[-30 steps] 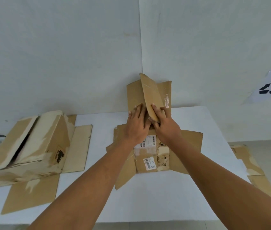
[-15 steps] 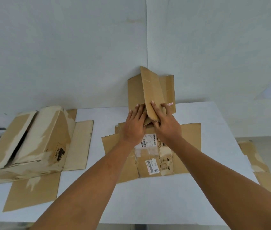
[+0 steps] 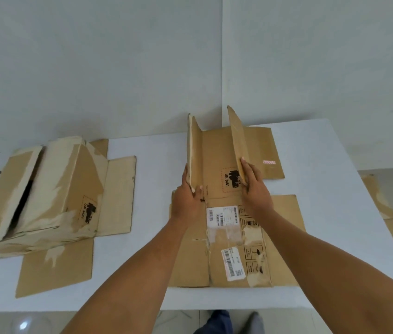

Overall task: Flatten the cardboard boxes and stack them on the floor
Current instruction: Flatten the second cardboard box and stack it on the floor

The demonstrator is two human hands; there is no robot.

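Observation:
A brown cardboard box with white shipping labels lies mostly flat on the white table, in front of me. Two of its far flaps stand upright. My left hand grips the near end of the left upright flap, thumb on its inner side. My right hand rests with straight fingers against the outer side of the right upright flap. A second, worn box stands at the table's left, still box-shaped, with flaps spread on the table.
Grey walls meet in a corner right behind the table. Flattened cardboard lies on the floor to the right of the table. The table's near edge runs just below the flattened box.
The far flaps, held together in the middle before, have been pulled apart: my left hand moved one flap left, my right hand moved the other right. The box now lies flatter and the view sits closer.

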